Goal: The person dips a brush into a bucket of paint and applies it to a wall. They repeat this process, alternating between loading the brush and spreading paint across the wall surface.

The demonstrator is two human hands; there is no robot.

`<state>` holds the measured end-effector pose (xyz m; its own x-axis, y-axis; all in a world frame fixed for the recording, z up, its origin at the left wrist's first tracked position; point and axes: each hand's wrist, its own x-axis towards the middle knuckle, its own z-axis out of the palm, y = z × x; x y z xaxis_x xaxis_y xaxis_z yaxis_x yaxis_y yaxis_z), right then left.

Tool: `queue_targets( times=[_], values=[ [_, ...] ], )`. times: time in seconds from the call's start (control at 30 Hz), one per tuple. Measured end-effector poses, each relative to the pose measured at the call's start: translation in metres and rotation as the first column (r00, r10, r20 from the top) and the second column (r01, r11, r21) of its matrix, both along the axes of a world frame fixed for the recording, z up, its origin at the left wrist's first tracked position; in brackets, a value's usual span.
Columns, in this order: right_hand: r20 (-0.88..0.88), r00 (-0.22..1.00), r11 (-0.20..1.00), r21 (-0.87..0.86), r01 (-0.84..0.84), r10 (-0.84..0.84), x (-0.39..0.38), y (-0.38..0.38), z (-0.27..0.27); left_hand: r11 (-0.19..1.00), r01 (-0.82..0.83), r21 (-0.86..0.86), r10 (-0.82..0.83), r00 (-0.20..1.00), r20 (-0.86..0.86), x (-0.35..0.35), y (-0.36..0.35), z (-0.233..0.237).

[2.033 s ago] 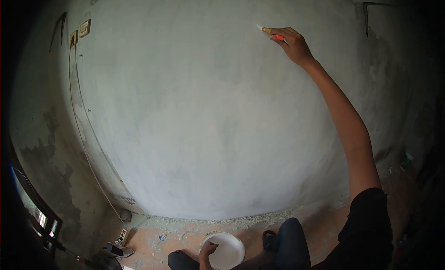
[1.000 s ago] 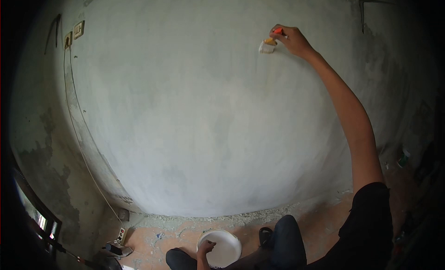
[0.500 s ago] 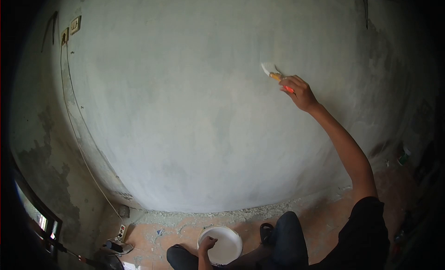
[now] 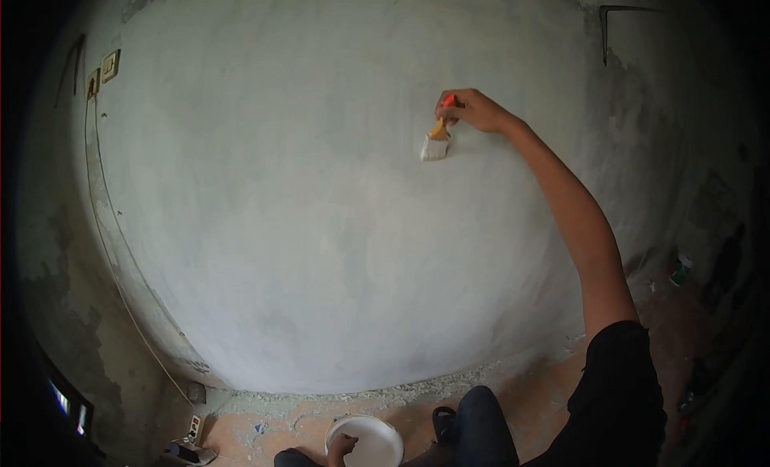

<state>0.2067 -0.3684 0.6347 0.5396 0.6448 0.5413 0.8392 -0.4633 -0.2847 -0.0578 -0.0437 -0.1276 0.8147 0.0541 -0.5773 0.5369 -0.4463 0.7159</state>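
**ITEM: 2 HANDS, 1 BRUSH, 1 BUCKET, AT GREY WALL**

1. Right hand [image 4: 475,111]. Arm stretched up to approx. 1 o'clock of the scene. Fingers closed round the handle of the brush, thumb and fingertips pinched together, no gap showing. Knuckles close to the wall [image 4: 281,226].

2. Brush [image 4: 437,138]. Small flat type, orange-yellow handle w/ a red end that shows at the top of the fist. Hangs from the hand toward 7 o'clock. Bristles white w/ paint, pressed flat on the wall just below and left of the hand.

3. Left hand [image 4: 343,445]. Low, at 6 o'clock, by the person's knee [image 4: 481,423]. Rests on the near-left rim of the bucket, fingers bent over the edge. Too small to tell how tightly they clamp.

4. Bucket [image 4: 387,444]. White, round, open top, on the floor at 6 o'clock, close to the foot of the wall and just left of a dark sandal [image 4: 443,424].

5. Surrounds. Wall grey, patchy, paler in the mid. section. Switch plate [image 4: 110,64] at 10 o'clock, w/ a thin cord [image 4: 103,226] running down from beside it toward 7 o'clock. Power strip [image 4: 193,428] on the floor at 7 o'clock. Black sleeve [image 4: 622,387] at 5 o'clock.
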Motion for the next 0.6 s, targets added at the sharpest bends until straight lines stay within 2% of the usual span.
queue_targets(
  times=[0.1, 0.17, 0.2, 0.27, 0.3, 0.37, 0.4, 0.43, 0.47, 0.5, 0.57, 0.6],
  values=[
    [0.073, 0.996, 0.998, 0.044, -0.046, 0.043, -0.005, 0.008, 0.048, 1.0, -0.003, -0.003, 0.003, 1.0, -0.012, 0.0, 0.0, -0.001],
    [0.222, 0.975, 0.997, 0.071, 0.007, -0.023, -0.013, 0.009, 0.074, 1.0, -0.006, -0.005, 0.006, 1.0, -0.015, 0.001, 0.0, 0.0],
    [0.225, 0.974, 0.997, 0.074, 0.007, -0.023, -0.018, 0.007, 0.082, 1.0, -0.01, -0.004, 0.009, 1.0, -0.017, 0.0, 0.0, 0.0],
    [0.392, 0.917, 0.985, 0.174, 0.003, -0.072, -0.026, 0.007, 0.091, 1.0, -0.019, -0.003, 0.018, 1.0, -0.024, 0.0, 0.0, 0.003],
    [0.39, 0.918, 0.984, 0.176, 0.0, -0.07, -0.026, 0.007, 0.09, 1.0, -0.025, -0.004, 0.025, 0.999, -0.03, 0.0, 0.0, 0.004],
    [0.558, 0.827, 0.93, 0.337, -0.144, -0.074, -0.032, 0.006, 0.083, 0.999, -0.033, -0.006, 0.033, 0.998, -0.05, -0.001, 0.0, 0.008],
    [0.496, 0.868, 0.852, 0.44, -0.282, 0.032, -0.034, 0.005, 0.073, 0.999, -0.038, -0.009, 0.038, 0.997, -0.06, -0.001, 0.0, 0.01],
    [0.493, 0.869, 0.852, 0.44, -0.284, 0.035, -0.038, 0.004, 0.063, 0.999, -0.042, -0.01, 0.041, 0.997, -0.063, -0.002, 0.0, 0.01],
    [0.398, 0.913, 0.747, 0.58, -0.324, 0.086, -0.041, 0.0, 0.053, 0.999, -0.042, -0.01, 0.042, 0.997, -0.065, -0.004, 0.0, 0.011],
    [0.309, 0.938, 0.621, 0.708, -0.335, 0.155, -0.045, -0.003, 0.043, 0.999, -0.045, -0.008, 0.044, 0.997, -0.064, -0.005, 0.0, 0.012],
    [0.239, 0.947, 0.566, 0.76, -0.32, 0.214, -0.051, -0.006, 0.022, 0.999, -0.048, -0.001, 0.048, 0.997, -0.063, -0.007, -0.001, 0.015],
    [0.148, 0.945, 0.426, 0.864, -0.267, 0.293, -0.052, -0.006, 0.012, 0.999, -0.048, 0.003, 0.048, 0.997, -0.065, -0.008, -0.001, 0.016]
  ],
)
